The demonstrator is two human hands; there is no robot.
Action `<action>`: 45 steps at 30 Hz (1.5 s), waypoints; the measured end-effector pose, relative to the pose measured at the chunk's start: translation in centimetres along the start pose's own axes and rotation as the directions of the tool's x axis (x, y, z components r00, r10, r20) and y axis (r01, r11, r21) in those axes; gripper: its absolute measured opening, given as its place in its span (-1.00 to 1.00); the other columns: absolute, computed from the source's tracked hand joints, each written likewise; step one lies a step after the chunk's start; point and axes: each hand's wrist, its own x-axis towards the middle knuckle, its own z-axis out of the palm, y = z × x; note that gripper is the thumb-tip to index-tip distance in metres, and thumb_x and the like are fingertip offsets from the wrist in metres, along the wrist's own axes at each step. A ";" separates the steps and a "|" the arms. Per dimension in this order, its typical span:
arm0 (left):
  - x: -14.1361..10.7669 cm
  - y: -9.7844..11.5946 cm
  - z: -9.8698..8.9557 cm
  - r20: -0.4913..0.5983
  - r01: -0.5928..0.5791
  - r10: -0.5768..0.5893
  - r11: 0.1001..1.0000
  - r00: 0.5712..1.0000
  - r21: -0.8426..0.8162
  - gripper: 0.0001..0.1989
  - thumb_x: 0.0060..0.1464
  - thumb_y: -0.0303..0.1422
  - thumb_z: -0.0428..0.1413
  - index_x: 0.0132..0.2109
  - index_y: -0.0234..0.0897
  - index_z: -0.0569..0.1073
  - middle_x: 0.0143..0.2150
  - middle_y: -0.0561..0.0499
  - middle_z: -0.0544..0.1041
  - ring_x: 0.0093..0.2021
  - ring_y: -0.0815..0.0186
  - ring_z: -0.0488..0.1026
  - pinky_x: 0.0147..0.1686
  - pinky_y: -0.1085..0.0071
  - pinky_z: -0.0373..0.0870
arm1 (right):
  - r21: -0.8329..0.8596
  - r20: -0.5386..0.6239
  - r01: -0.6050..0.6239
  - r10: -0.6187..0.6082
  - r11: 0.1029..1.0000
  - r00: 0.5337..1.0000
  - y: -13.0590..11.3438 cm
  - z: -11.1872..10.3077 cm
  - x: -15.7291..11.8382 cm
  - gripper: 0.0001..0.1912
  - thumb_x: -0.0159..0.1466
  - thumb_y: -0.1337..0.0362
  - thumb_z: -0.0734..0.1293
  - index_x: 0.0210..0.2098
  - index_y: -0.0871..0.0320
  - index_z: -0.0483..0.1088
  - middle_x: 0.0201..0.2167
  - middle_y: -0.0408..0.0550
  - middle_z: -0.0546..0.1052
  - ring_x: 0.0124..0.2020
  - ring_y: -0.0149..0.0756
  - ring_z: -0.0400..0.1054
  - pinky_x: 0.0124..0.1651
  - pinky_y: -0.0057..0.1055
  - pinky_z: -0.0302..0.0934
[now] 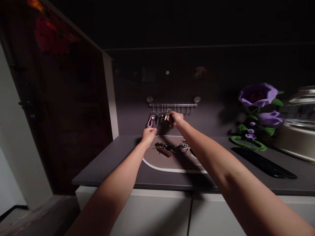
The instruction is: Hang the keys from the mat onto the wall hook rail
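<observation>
Gently, the right hand pinches a key bunch narrowly, its ring close against the hook rail; the left hand, loosely curled and apparently empty, hangs just below a pink-strapped key fob; more keys lie on a mat.

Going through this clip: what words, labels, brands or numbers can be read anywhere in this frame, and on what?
No word, brand or number can be read.
Faint print on the lower right of the brown counter mat: too small and blurred to read.
Keys on the hook rail and the leather key fob: any markings are too small to tell.
</observation>
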 end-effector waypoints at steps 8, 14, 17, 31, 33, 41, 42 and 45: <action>0.2 -0.3 0.0 0.001 -0.016 0.016 0.999 1.000 0.042 -0.88 -0.14 -0.41 0.07 -0.55 -0.34 0.43 -0.62 0.06 0.38 -0.61 0.47 0.25 -0.53 0.50 0.16 | 0.001 -0.061 0.012 -0.012 1.000 0.998 0.1 -0.1 0.4 -0.82 0.09 0.51 0.24 -0.58 0.20 0.20 -0.81 -0.25 0.24 -0.77 -0.50 0.15 -0.70 -0.54 0.18; 0.2 -0.2 0.0 0.000 -0.005 0.005 0.999 1.000 0.052 -0.89 -0.13 -0.42 0.07 -0.53 -0.35 0.43 -0.61 0.06 0.38 -0.61 0.47 0.25 -0.53 0.50 0.17 | 0.007 -0.022 0.008 -0.008 1.000 1.000 -0.3 0.5 0.4 -0.80 0.10 0.52 0.23 -0.59 0.19 0.18 -0.83 -0.26 0.22 -0.78 -0.52 0.13 -0.71 -0.54 0.17; 0.2 -0.2 0.0 -0.002 -0.004 0.004 0.999 1.000 0.044 -0.89 -0.14 -0.42 0.07 -0.54 -0.35 0.43 -0.61 0.06 0.39 -0.60 0.47 0.26 -0.52 0.49 0.18 | -0.020 -0.014 -0.004 0.004 1.000 1.000 0.0 0.4 0.3 -0.80 0.10 0.52 0.22 -0.59 0.19 0.18 -0.84 -0.25 0.22 -0.79 -0.51 0.11 -0.70 -0.53 0.17; 0.2 -0.5 -0.1 -0.025 0.028 -0.025 0.992 0.999 0.119 -0.90 -0.11 -0.47 0.06 -0.51 -0.40 0.42 -0.60 0.07 0.37 -0.60 0.50 0.23 -0.53 0.54 0.15 | -0.176 -0.008 0.110 -0.113 0.978 0.994 2.2 -0.9 1.7 -0.85 0.10 0.48 0.22 -0.58 0.21 0.24 -0.79 -0.25 0.24 -0.75 -0.53 0.11 -0.66 -0.55 0.12; 0.3 -0.6 -0.2 -0.023 0.022 -0.018 0.989 1.000 0.149 -0.92 -0.12 -0.50 0.06 -0.50 -0.39 0.43 -0.61 0.08 0.36 -0.60 0.50 0.22 -0.51 0.53 0.17 | -0.205 0.014 0.139 -0.139 0.969 0.990 2.6 -1.2 1.9 -0.87 0.10 0.46 0.22 -0.56 0.21 0.25 -0.77 -0.26 0.25 -0.75 -0.54 0.10 -0.63 -0.55 0.12; 0.5 -1.2 -0.6 0.091 -0.023 -0.005 0.953 0.996 0.303 -0.94 -0.13 -0.53 0.08 -0.46 -0.40 0.46 -0.63 0.08 0.35 -0.59 0.49 0.21 -0.46 0.51 0.19 | -0.429 -0.010 0.220 -0.248 0.876 0.969 3.4 -2.7 1.1 -0.66 0.04 0.39 0.28 -0.16 0.19 0.24 -0.48 -0.14 0.42 -0.49 -0.42 0.29 -0.42 -0.49 0.21; 0.5 -1.2 -0.7 0.104 -0.022 -0.011 0.948 0.995 0.317 -0.94 -0.14 -0.54 0.09 -0.46 -0.40 0.46 -0.63 0.09 0.35 -0.59 0.49 0.21 -0.45 0.51 0.19 | -0.443 -0.015 0.220 -0.252 0.869 0.968 3.4 -2.8 0.7 -0.63 0.02 0.39 0.28 -0.14 0.19 0.24 -0.42 -0.10 0.42 -0.46 -0.40 0.30 -0.39 -0.48 0.22; 0.2 -1.3 -0.9 0.161 -0.068 0.002 0.911 0.987 0.407 -0.93 -0.14 -0.54 0.09 -0.45 -0.40 0.47 -0.62 0.09 0.35 -0.58 0.49 0.22 -0.44 0.50 0.21 | -0.467 -0.024 0.213 -0.253 0.858 0.967 3.6 -3.1 -0.7 -0.61 0.00 0.40 0.29 -0.14 0.20 0.25 -0.26 -0.02 0.40 -0.38 -0.38 0.31 -0.34 -0.47 0.22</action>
